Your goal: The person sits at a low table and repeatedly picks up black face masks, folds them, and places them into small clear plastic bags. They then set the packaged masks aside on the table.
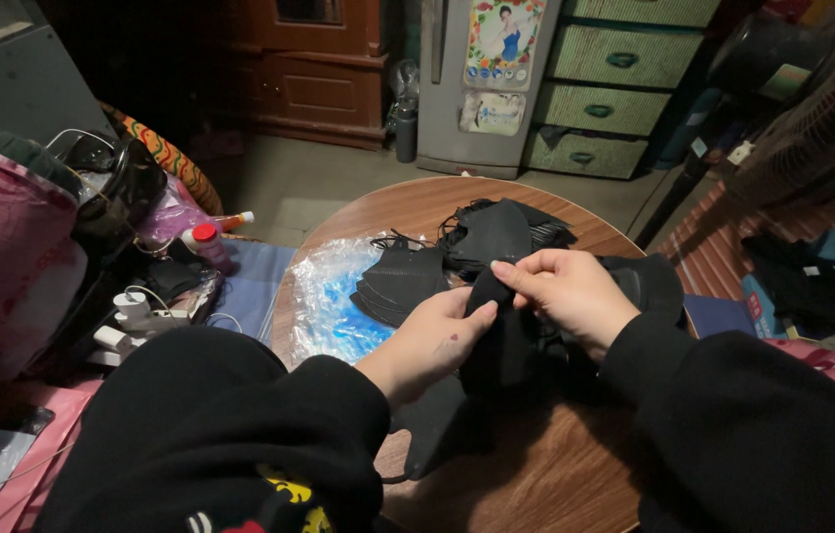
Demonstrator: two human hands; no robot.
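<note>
Together, both hands pinch one black face mask [493, 296] over the middle of the round wooden table [536, 474]. The left hand [432, 341] comes in from the lower left, its thumb and fingertips closed on the mask's near edge. The right hand [568, 294] reaches from the right, fingers curled over the mask's top and thumb beneath, so the grip is narrow and firm on the fabric. The mask hangs folded between them, its lower part dark against the black sleeves, and where it ends is hard to tell.

Just behind the hands lies a stack of black masks [400, 281], fanned out and overlapping, with thin ear loops showing at its top edge. Beyond that sits a second pile of masks [501, 232] near the table's far rim. Under the left stack is a crinkled clear plastic bag [334, 296] with blue showing through it, spread across the table's left side.

Off the table to the left, a small bottle with a red cap [208, 242] lies among clutter, and a white power strip [136, 316] sits nearer the person. Across the floor stands a grey refrigerator [482, 89] beside green woven drawers [615, 94].
</note>
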